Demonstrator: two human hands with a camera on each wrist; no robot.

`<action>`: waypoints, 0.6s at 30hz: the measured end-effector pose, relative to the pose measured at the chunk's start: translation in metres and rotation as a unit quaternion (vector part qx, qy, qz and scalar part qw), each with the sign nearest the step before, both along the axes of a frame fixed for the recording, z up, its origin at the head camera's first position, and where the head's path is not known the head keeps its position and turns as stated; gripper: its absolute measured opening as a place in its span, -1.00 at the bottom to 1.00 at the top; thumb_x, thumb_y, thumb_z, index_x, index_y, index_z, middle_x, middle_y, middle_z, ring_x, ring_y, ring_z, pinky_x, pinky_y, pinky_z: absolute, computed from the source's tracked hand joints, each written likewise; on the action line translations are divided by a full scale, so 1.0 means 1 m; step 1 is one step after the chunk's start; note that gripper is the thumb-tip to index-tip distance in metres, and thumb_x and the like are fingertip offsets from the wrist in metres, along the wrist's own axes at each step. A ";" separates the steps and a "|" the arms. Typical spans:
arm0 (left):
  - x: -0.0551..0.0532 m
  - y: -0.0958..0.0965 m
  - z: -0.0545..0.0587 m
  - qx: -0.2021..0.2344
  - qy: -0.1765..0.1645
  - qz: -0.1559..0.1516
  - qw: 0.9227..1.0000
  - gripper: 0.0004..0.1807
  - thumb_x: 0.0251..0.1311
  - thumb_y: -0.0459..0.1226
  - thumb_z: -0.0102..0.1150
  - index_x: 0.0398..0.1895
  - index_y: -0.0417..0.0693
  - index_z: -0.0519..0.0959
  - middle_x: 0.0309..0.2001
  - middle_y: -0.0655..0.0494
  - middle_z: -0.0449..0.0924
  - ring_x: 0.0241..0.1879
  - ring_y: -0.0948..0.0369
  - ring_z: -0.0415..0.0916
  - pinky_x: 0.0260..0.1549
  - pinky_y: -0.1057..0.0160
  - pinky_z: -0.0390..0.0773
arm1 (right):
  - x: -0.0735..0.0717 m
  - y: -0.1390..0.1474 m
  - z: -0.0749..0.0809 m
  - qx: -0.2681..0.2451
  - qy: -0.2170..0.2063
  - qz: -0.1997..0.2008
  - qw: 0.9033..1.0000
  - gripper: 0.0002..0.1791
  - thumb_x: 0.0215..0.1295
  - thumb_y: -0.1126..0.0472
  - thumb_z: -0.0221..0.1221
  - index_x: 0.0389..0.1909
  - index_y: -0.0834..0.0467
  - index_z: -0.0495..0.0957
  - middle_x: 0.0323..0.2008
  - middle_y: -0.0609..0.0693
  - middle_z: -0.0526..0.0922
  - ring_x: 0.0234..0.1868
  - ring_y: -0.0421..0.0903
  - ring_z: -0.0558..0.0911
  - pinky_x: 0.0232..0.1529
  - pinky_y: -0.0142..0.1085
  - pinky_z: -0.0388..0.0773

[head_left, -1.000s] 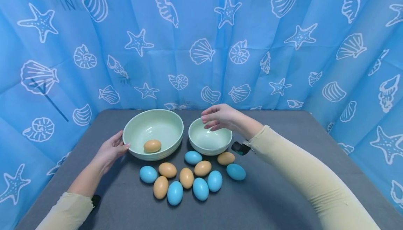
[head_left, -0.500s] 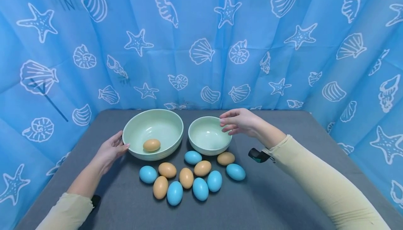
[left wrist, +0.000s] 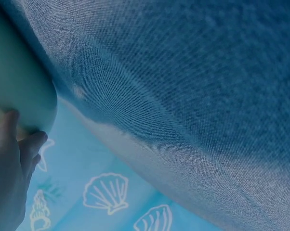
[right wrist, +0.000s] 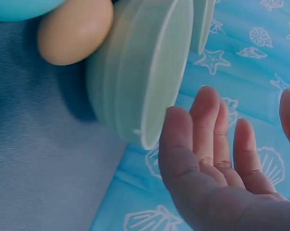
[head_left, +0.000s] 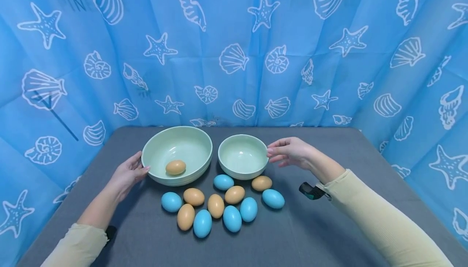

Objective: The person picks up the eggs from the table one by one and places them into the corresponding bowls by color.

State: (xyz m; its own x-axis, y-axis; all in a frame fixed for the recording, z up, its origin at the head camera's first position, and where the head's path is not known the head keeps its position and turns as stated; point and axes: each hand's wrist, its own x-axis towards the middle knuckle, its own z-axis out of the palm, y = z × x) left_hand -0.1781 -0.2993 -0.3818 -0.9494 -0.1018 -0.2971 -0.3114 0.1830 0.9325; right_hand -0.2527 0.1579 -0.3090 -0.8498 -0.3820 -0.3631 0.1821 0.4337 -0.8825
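Observation:
My left hand [head_left: 128, 174] rests against the outer left side of the large pale green bowl [head_left: 197, 149]. Its thumb and fingers lie along the bowl wall, which the left wrist view also shows in part. One tan egg [head_left: 176, 167] lies in that bowl. Beside the right rim of the smaller pale green bowl [head_left: 243, 153], my right hand [head_left: 292, 153] has loosely bent, spread fingers with nothing between them. In the right wrist view a fingertip [right wrist: 177, 120] is close to the rim; contact cannot be told. No egg shows in the small bowl.
Several blue eggs [head_left: 202, 223] and tan eggs [head_left: 216, 206] lie in a loose group in front of the bowls on the grey cloth-covered table [head_left: 314, 234]. A blue curtain [head_left: 234, 84] with shell prints hangs behind the table and at its sides.
From above the small bowl, my right hand has moved right and down to beside its right rim. The left hand, both bowls and the eggs have stayed in place.

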 end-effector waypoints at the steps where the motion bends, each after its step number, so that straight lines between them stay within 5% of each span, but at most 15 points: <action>1: 0.000 0.000 0.000 -0.001 -0.001 0.000 1.000 -0.12 0.53 -0.31 -0.04 0.60 -0.09 -0.42 0.61 -0.15 -0.43 0.58 -0.09 -0.31 0.49 -0.12 0.08 | 0.000 0.002 -0.002 0.001 -0.001 0.005 1.000 -0.46 0.51 0.17 0.10 0.32 0.46 0.33 0.20 0.37 0.55 0.07 0.05 0.67 0.32 0.17 0.45; 18: 0.001 0.001 0.000 -0.003 0.000 0.004 1.000 -0.13 0.53 -0.31 -0.04 0.60 -0.07 -0.40 0.61 -0.14 -0.43 0.58 -0.10 -0.29 0.49 -0.13 0.08 | 0.004 0.016 -0.036 0.018 -0.043 0.020 0.999 -0.43 0.46 0.20 0.14 0.33 0.46 0.33 0.23 0.36 0.53 0.15 0.13 0.65 0.31 0.20 0.44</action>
